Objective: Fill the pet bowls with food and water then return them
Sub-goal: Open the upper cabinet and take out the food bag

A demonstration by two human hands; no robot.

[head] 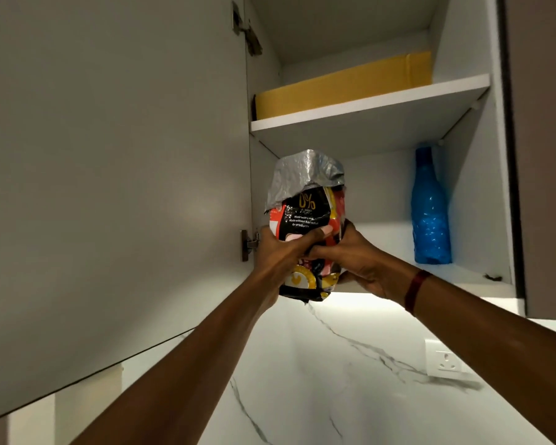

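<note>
Both hands are raised in front of an open wall cabinet [469,175] and are clamped on a food bag [305,226]. The left hand [280,248] wraps the bag's left side with the thumb across the printed front; the right hand [360,258] grips the right side and lower edge, its fingers curled into the packaging. The two hands touch at the bag's middle. The bag is upright, black with red, yellow and white print, and its top is folded over to show a silver lining. It is held at the front of the lower compartment, near the left wall; whether its base rests on the cabinet floor cannot be told. A red band [414,290] circles the right wrist. The cabinet door [109,187] stands open to the left, filling the left part of the view, with one hinge [249,245] just beside the left hand and another hinge near the top. A blue bottle [429,213] stands upright at the right rear of the lower compartment, well apart from the bag. A shelf [366,104] divides the cabinet; on it lies a flat yellow box [344,88]. Below the cabinet, a white marbled wall [334,380] carries a socket [446,364] at the right. A small dark object lies at the front right corner of the cabinet floor; it is too small to identify.
</note>
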